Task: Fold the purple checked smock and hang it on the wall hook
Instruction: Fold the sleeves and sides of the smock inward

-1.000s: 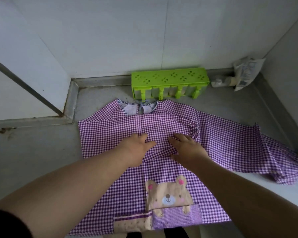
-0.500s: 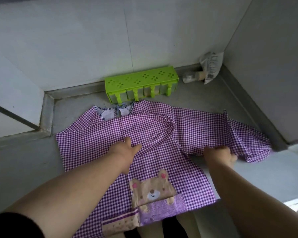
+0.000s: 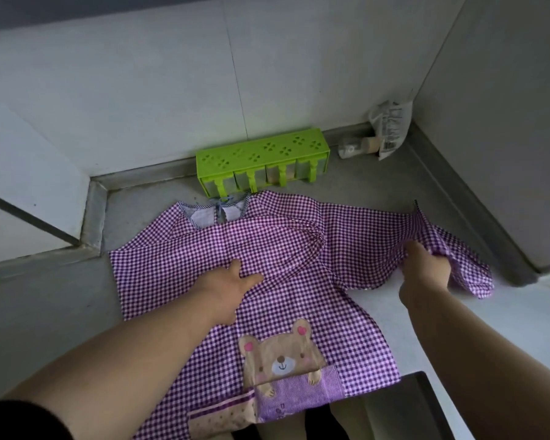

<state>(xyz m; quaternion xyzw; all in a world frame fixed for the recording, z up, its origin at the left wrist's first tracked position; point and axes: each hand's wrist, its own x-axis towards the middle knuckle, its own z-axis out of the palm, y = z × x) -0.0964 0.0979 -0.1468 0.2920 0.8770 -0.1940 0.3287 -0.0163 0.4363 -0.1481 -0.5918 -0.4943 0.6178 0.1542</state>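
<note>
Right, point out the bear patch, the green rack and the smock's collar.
bear patch (image 3: 281, 360), head view, on the bear's face.
green rack (image 3: 261, 152), head view, on its perforated top.
collar (image 3: 204, 214), head view, on the pale lining.

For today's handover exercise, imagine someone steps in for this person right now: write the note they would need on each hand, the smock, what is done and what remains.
Left hand: open, pressing flat on the middle of the purple checked smock.
Right hand: grip closed on the smock's right sleeve, lifting it off the surface.
Smock: spread front up, bear pocket nearest the person, collar by the green rack.
Done: the left side looks already folded in.
Left: probably fold the right sleeve across, finish folding, hang it. No wall hook is in view.
</note>
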